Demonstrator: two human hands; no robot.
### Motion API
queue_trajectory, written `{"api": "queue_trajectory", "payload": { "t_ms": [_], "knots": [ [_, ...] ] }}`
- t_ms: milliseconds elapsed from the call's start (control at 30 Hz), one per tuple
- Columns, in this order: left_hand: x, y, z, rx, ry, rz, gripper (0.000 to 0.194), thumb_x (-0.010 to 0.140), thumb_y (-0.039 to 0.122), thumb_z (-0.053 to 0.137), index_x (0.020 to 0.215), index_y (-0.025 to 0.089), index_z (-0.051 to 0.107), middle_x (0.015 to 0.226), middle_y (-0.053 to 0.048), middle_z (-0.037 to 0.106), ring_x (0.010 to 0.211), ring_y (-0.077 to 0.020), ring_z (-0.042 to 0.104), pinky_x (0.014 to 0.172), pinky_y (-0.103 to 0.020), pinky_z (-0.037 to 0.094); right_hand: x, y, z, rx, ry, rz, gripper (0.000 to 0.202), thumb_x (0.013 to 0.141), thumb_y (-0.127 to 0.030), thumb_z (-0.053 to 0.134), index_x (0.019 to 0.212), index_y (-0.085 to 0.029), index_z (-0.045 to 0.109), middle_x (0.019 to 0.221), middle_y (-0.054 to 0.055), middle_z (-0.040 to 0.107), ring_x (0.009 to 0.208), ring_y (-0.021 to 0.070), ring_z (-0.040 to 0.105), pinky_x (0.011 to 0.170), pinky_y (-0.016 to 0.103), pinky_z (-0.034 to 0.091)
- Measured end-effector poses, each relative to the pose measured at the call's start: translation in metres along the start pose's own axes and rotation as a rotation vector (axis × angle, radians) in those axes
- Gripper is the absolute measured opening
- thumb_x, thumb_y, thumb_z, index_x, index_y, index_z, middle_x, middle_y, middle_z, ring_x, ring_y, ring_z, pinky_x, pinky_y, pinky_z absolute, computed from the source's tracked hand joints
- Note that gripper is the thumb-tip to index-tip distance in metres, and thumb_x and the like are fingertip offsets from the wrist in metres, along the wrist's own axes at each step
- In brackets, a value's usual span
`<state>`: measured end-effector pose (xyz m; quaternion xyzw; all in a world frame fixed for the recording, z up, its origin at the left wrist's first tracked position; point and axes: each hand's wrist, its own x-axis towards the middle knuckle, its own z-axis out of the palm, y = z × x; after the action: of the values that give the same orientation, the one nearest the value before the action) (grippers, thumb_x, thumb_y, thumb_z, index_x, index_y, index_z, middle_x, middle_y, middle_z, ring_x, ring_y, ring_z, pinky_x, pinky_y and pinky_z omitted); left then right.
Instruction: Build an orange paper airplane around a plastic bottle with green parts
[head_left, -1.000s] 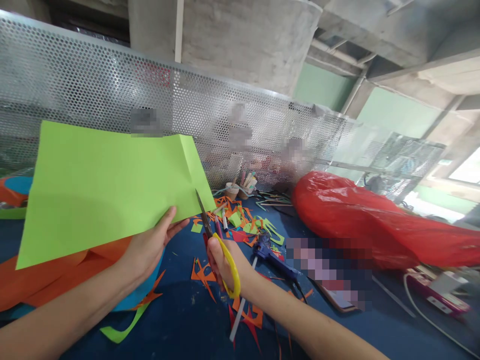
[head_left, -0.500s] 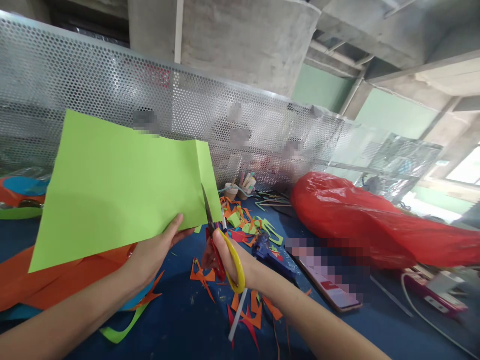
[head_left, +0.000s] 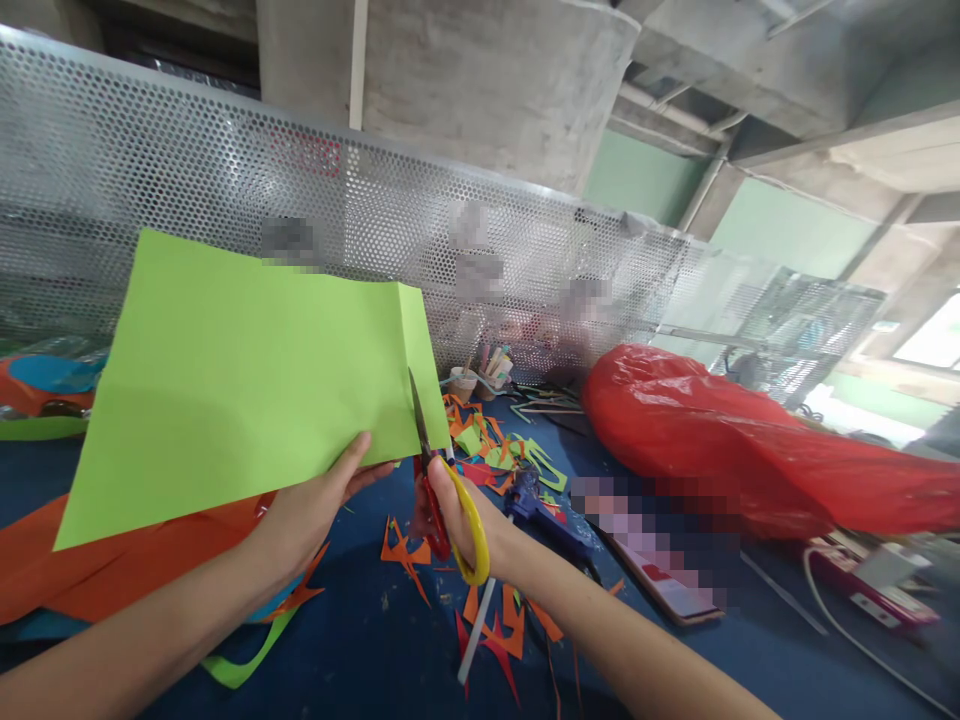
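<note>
A large light green sheet (head_left: 247, 370) is held up at the left, with a crease near its right end. My left hand (head_left: 341, 485) pinches its lower edge, thumb on the near face and fingers behind. My right hand (head_left: 454, 510) is closed round scissors (head_left: 476, 540) with a yellow and red handle. The dark blades point up and lie against the sheet close to the crease, at its lower right. How far the blades are apart is hard to tell.
Orange, green and red paper scraps (head_left: 510, 630) lie on the blue table (head_left: 352, 640). A blue glue gun (head_left: 547, 520), a phone (head_left: 660, 570) and a red plastic bag (head_left: 675, 430) are at the right. Cups of pens (head_left: 495, 375) stand by the perforated metal screen (head_left: 420, 210). Orange sheets (head_left: 150, 560) lie at the left.
The green sheet has shifted slightly right and down at its top and right edges. My left hand has moved a little with it. The scissors remain in almost the same place.
</note>
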<state>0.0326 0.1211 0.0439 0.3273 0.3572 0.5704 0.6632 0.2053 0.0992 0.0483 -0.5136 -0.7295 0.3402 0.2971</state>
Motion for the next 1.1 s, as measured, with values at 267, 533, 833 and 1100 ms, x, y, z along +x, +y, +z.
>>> {"api": "queue_trajectory", "payload": {
  "t_ms": [267,533,833,1100],
  "knots": [
    [-0.003,0.001,0.005,-0.003,0.041,-0.007,0.021,0.079,0.021,0.068,0.100,0.020,0.067,0.110,-0.003,0.071,0.088,-0.0200,0.070,0.090,-0.033,0.053,0.006,0.011,0.010,0.119,0.057,0.048,0.062,0.087,-0.069,0.015,0.055,-0.021,0.038,0.043,-0.003,0.042,0.036,0.0106,0.045,0.041,0.023,0.036],
    [-0.002,0.000,0.005,0.012,0.013,0.017,0.025,0.079,0.024,0.068,0.103,0.020,0.067,0.113,-0.003,0.069,0.089,-0.0191,0.070,0.090,-0.031,0.053,0.007,0.012,0.011,0.092,0.088,0.072,0.060,0.086,-0.070,0.016,0.060,-0.021,0.040,0.046,-0.004,0.044,0.037,0.0100,0.044,0.040,0.022,0.034],
    [-0.003,0.000,0.006,0.008,0.029,0.038,0.021,0.079,0.022,0.068,0.099,0.020,0.068,0.110,-0.003,0.071,0.100,-0.0214,0.067,0.090,-0.030,0.053,0.008,0.018,0.012,0.086,0.094,0.065,0.058,0.089,-0.066,0.018,0.060,-0.021,0.039,0.047,-0.004,0.043,0.037,0.0094,0.044,0.041,0.022,0.035],
    [0.000,-0.004,0.001,0.025,-0.006,0.033,0.020,0.075,0.030,0.072,0.094,0.022,0.070,0.111,-0.001,0.070,0.104,-0.0216,0.065,0.091,-0.030,0.053,0.006,0.015,0.014,0.141,0.105,0.075,0.062,0.086,-0.071,0.016,0.057,-0.021,0.039,0.044,-0.005,0.040,0.033,0.0087,0.042,0.037,0.021,0.033]
  ]
}}
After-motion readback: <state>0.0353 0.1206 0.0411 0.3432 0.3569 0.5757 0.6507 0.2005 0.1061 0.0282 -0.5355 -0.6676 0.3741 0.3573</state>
